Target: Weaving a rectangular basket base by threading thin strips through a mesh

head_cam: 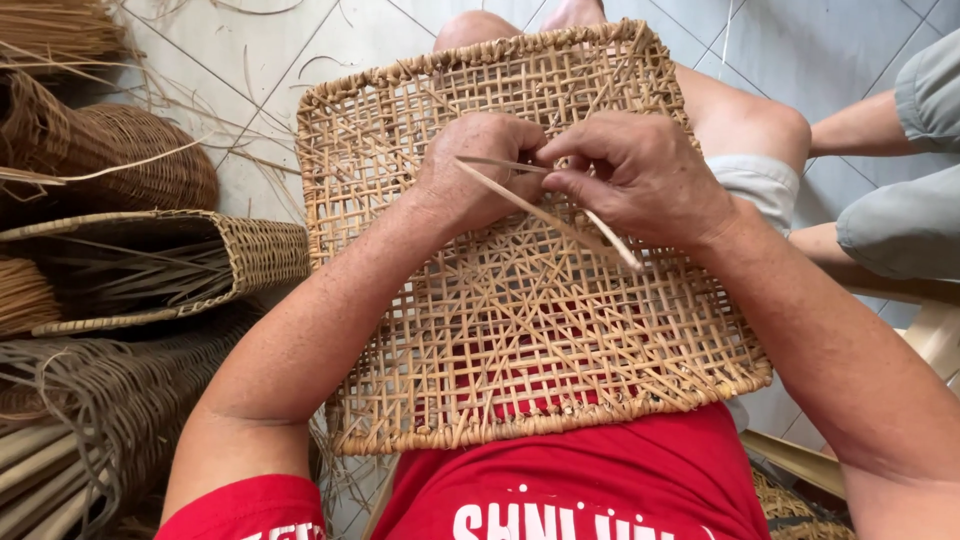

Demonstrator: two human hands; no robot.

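Head view: both hands pinch a cane strip over the woven panel

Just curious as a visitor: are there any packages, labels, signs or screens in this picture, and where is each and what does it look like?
No packages, signs or screens.
Shirt print: bottom middle, on the red shirt, a row of white block letters, cut off by the picture's edge.
Second print: bottom left, on the red sleeve, white letter tops only.
Everything else is plain: the woven panel under the hands, baskets at left.
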